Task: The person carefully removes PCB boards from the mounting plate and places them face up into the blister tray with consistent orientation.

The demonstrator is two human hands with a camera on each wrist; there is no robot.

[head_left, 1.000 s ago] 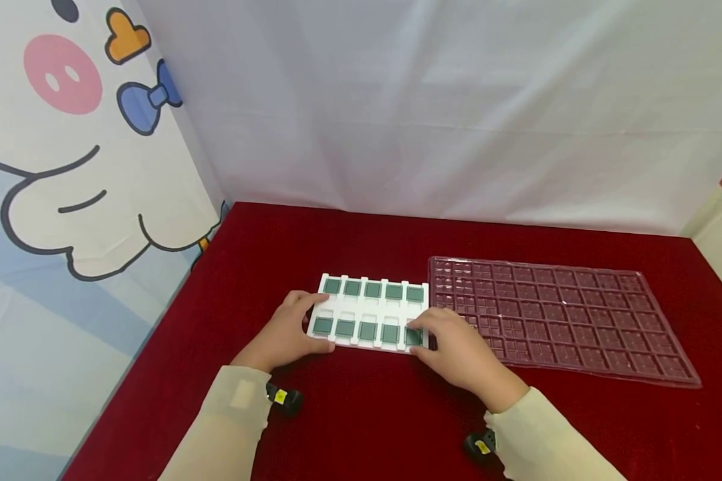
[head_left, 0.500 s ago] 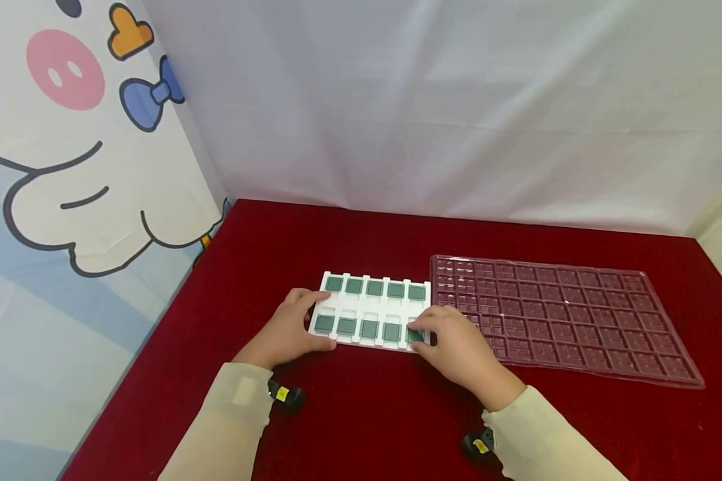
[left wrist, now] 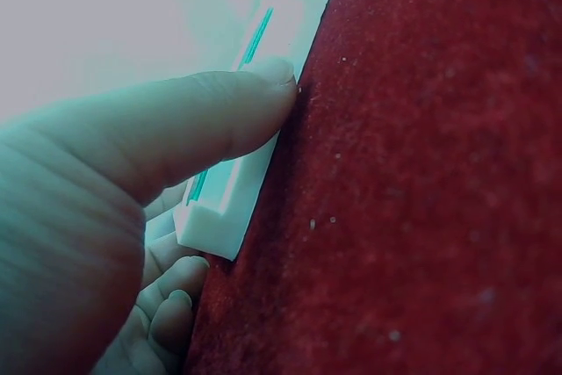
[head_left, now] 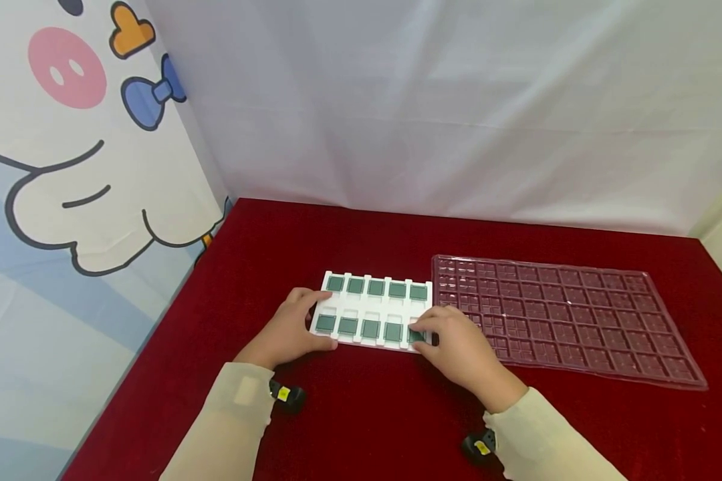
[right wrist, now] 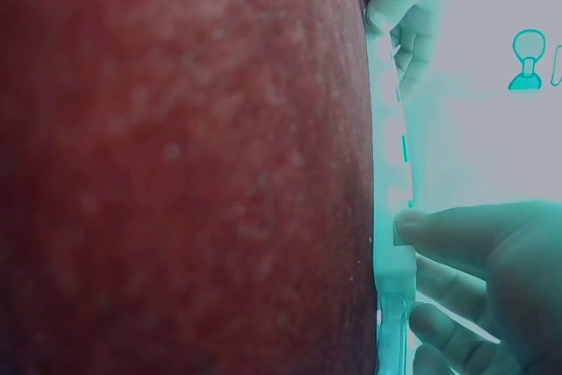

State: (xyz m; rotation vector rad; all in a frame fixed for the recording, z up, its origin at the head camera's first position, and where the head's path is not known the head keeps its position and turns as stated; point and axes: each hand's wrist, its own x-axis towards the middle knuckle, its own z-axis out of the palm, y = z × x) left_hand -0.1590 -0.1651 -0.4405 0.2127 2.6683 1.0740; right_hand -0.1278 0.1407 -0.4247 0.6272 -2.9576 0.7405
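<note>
A white slotted tray (head_left: 367, 308) lies on the red cloth, with two rows of square green chips (head_left: 370, 329) in its slots. My left hand (head_left: 285, 332) holds the tray's left end, thumb on the front edge and index finger reaching over the left side. In the left wrist view the thumb (left wrist: 219, 111) lies across the tray's edge (left wrist: 255, 173). At the front right slot, my right hand (head_left: 460, 351) pinches a green chip (head_left: 416, 336) between thumb and index finger; the fingers partly cover it. The right wrist view shows this thumb (right wrist: 430, 227) right at the tray's side.
Close beside the tray's right end lies a wide clear plastic blister tray (head_left: 568, 321) with many square pockets. A white curtain (head_left: 433, 120) hangs behind the red-covered table (head_left: 361, 414), and a cartoon-printed cloth (head_left: 96, 167) hangs at the left.
The head view has shifted slightly. Both hands keep their places at the white tray, the right one still at the front right chip.
</note>
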